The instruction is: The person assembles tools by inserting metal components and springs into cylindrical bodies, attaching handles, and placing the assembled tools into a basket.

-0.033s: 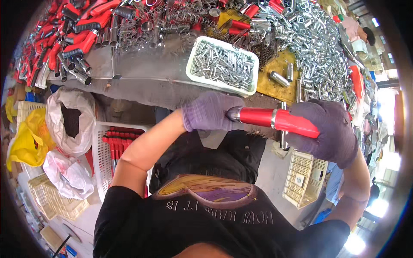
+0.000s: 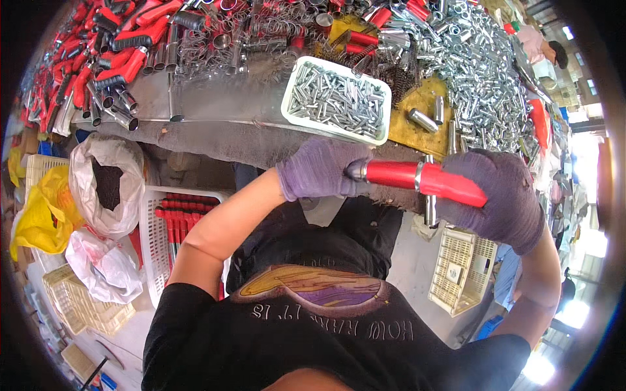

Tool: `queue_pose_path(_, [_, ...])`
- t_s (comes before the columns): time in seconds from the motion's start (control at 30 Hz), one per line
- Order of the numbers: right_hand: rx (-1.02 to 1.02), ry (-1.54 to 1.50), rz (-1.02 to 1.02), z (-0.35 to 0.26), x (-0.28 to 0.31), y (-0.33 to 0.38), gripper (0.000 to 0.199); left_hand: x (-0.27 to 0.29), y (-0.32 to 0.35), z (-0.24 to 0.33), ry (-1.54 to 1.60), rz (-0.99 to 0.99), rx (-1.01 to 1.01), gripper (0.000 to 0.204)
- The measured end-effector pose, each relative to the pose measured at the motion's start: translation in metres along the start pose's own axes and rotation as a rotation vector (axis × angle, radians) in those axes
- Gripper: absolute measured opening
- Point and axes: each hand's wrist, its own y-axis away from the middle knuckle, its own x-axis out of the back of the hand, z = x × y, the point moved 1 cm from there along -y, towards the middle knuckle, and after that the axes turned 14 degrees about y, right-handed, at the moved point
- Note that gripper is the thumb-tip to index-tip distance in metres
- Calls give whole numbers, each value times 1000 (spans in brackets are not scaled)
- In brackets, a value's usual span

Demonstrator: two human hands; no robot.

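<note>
Between my two gloved hands, a red tubular tool handle [image 2: 393,173] with a silver collar around its middle lies nearly level, just in front of the bench edge. My left hand [image 2: 324,168], in a purple-grey knit glove, is closed around its dark metal left end. The dark-gloved right hand [image 2: 495,195] is wrapped round the curved right end and hides part of it. Close behind the collar, an upright metal rod [image 2: 430,210] shows above and below the handle. A white tray [image 2: 285,104] of small metal pins stands beyond my left hand.
Red and black handles [image 2: 130,42] crowd the bench's far left; wire springs [image 2: 274,29] lie mid-back and loose metal parts [image 2: 486,78] pile up right. White sacks [image 2: 107,166] and a basket of red handles [image 2: 156,247] stand at left, a cream crate [image 2: 460,274] at right.
The red tool handle has shifted very slightly to the right, along with my right hand. Both hands keep their hold.
</note>
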Motion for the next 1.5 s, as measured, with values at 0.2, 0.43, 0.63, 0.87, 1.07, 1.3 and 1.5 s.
queue_pose_path(0.2, [-311, -247, 28, 0, -9, -1, 36, -22, 1, -1, -240, 357, 106, 38])
queue_pose_path(0.43, [-309, -246, -29, -1, -8, -9, 39, -9, 1, -6, -79, 434, -72, 38])
queue_pose_path(0.63, [-116, -30, -47, 3, -15, -4, 43, 3, -11, -5, 17, -149, 116, 35])
queue_pose_path(0.87, [-263, -292, 1, 3, -25, 5, 40, -14, 9, 7, -95, 223, 85, 44])
queue_pose_path(1.07, [-555, -669, -90, 16, -66, 29, 45, -9, -10, 10, -301, -221, 229, 39])
queue_pose_path(1.3, [-594, -1051, -52, 4, -85, 70, 47, -10, -4, 27, -543, -123, -91, 42])
queue_pose_path(1.5, [-370, -205, 188, 6, -83, 63, 41, -5, -2, 22, -319, -215, 117, 39])
